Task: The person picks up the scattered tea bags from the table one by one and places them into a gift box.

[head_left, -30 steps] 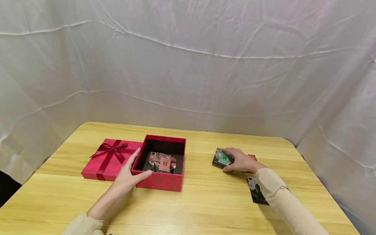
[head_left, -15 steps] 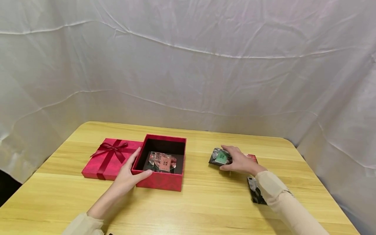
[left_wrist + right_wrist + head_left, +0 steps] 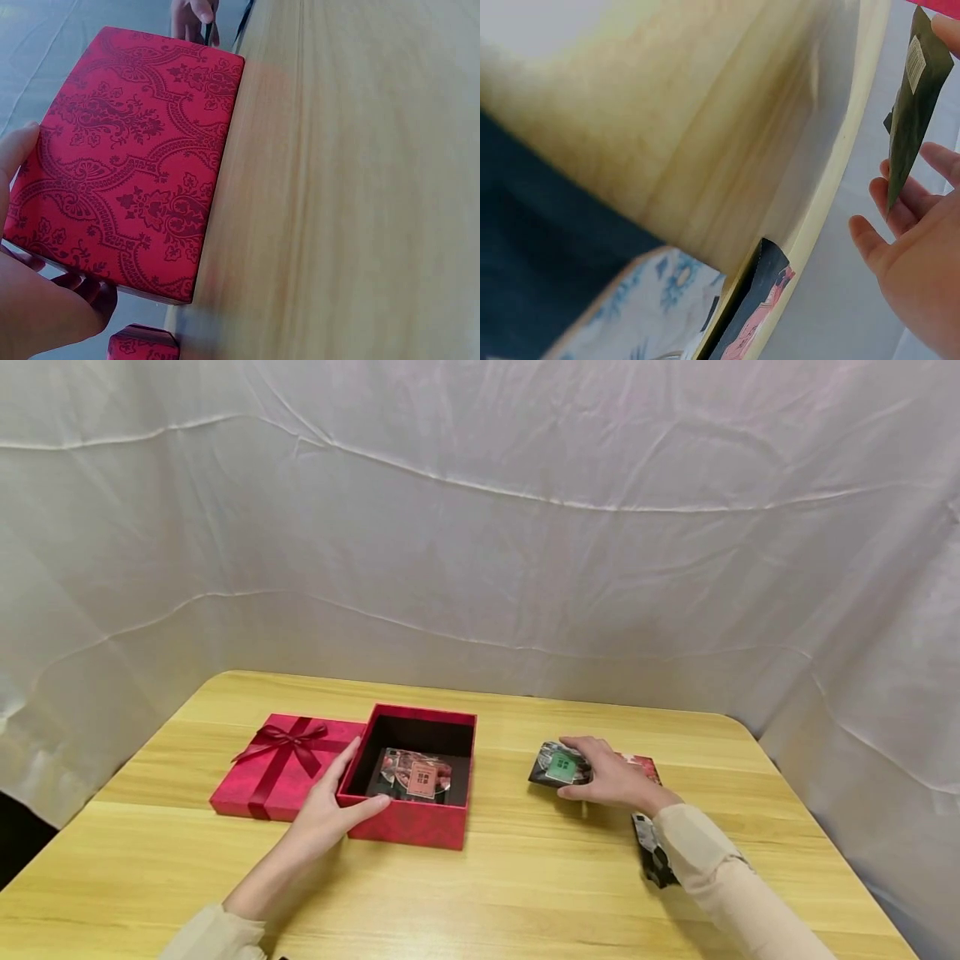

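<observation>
My left hand (image 3: 322, 817) grips the near left corner of an open red gift box (image 3: 408, 825), thumb over the front rim and fingers along the side. Seen from the left wrist, the box's patterned wall (image 3: 127, 157) fills much of the view. Inside the box lies a tea packet (image 3: 397, 768) with a pink label. To the right, my right hand (image 3: 611, 778) pinches a dark tea packet (image 3: 561, 765) with a green label between thumb and fingers. The right wrist view shows this packet's back (image 3: 911, 105), raised above the table with a barcode on it.
Left of the box lies its red lid (image 3: 273, 781) with a ribbon bow. A red-patterned packet (image 3: 645, 767) is partly hidden behind my right hand, and a black packet (image 3: 651, 853) lies by my right sleeve (image 3: 693, 839). Pale cloth (image 3: 480, 527) hangs behind the wooden table (image 3: 517, 893).
My right hand has moved slightly left with the green-labelled tea packet, which tilts up. The black packet by the sleeve has shifted a little toward the near edge. My left hand stays on the box.
</observation>
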{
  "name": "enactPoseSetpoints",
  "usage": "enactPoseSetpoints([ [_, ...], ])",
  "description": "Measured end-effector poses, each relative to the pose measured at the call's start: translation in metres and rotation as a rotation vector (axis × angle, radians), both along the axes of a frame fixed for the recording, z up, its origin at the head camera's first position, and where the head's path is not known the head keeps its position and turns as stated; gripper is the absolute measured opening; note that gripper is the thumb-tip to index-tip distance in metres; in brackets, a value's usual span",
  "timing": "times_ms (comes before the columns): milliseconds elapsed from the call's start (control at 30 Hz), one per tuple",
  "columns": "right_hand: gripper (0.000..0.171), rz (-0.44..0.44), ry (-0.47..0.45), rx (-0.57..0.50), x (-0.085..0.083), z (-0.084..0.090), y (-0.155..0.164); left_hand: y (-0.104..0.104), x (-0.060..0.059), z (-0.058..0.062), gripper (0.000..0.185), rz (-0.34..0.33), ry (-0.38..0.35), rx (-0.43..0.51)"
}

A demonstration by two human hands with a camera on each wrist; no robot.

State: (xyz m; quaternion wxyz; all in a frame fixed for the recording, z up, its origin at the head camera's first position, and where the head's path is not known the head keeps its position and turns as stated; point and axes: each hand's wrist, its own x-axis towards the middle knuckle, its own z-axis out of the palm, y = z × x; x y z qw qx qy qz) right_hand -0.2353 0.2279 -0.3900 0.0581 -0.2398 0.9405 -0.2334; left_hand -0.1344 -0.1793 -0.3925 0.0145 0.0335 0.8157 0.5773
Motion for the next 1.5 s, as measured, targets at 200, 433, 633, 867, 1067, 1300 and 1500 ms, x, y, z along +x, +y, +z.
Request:
enactPoseSetpoints([
  [200,0.083,0.023,-0.010,-0.017,0.004,0.002,-0.003,0.000,0.000,0.000,0.093,0.003,-0.003,0.000],
  [433,0.081,0.079,-0.016,-0.047,0.010,0.006,-0.011,0.000,-0.001,-0.001,0.092,0.004,0.003,0.011],
  [633,0.081,0.111,-0.015,-0.052,0.014,0.012,-0.020,0.001,-0.002,-0.001,0.092,0.005,-0.009,0.014],
  [867,0.080,0.145,-0.013,-0.078,0.018,0.024,-0.029,0.001,-0.001,0.001,0.091,0.003,-0.021,0.026],
  [1067,0.080,0.156,-0.017,-0.090,0.021,0.032,-0.033,0.001,-0.001,0.001,0.091,0.002,-0.024,0.029],
  [1300,0.079,0.162,-0.010,-0.093,0.025,0.040,-0.035,0.001,0.000,0.001,0.092,0.001,-0.032,0.029],
  [1500,0.080,0.169,-0.016,-0.104,0.029,0.046,-0.040,0.000,0.000,0.000,0.092,0.002,-0.034,0.030],
])
